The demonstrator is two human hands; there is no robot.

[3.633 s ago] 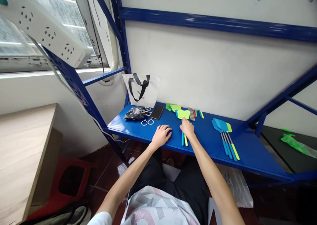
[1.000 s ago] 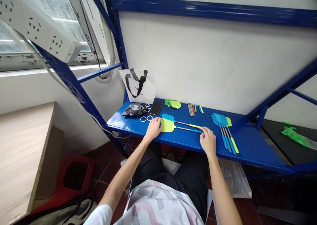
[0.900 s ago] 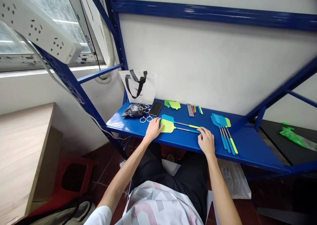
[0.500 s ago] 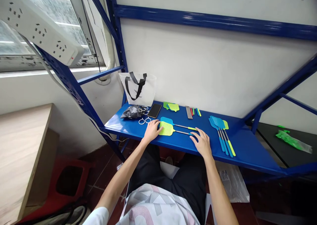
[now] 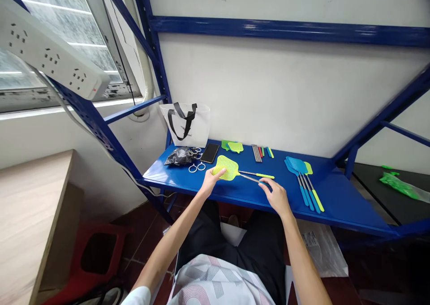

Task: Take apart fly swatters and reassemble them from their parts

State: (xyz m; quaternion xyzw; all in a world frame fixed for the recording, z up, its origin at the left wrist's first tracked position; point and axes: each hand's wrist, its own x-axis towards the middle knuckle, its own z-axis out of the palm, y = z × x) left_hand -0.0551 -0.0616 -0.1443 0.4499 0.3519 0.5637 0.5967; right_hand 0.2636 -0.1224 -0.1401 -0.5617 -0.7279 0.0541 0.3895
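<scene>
A fly swatter with a yellow-green head (image 5: 228, 167), a metal rod and a blue grip is between my two hands, raised a little off the blue table (image 5: 195, 182). My left hand (image 5: 212, 179) pinches the left edge of its head, thumb on top. My right hand (image 5: 273, 194) has its fingers closed round the blue grip, which they mostly cover. Behind it lies a second swatter with a yellow-green grip (image 5: 265, 176); its head is hidden by the raised one. To the right of my right hand, several assembled swatters (image 5: 304, 179) lie together, mostly blue.
Along the back are loose swatter heads (image 5: 235, 147), metal rods (image 5: 257, 153), short coloured grips (image 5: 269, 152) and a phone (image 5: 210, 153). White rings (image 5: 200, 166), a black plastic bag (image 5: 179, 156) and a white tote bag (image 5: 190, 132) occupy the left. Blue frame posts (image 5: 117, 150) flank the table.
Both hands have lifted the yellow-green swatter off the table, its head tilting up and now covering the blue head behind. The view has shifted slightly.
</scene>
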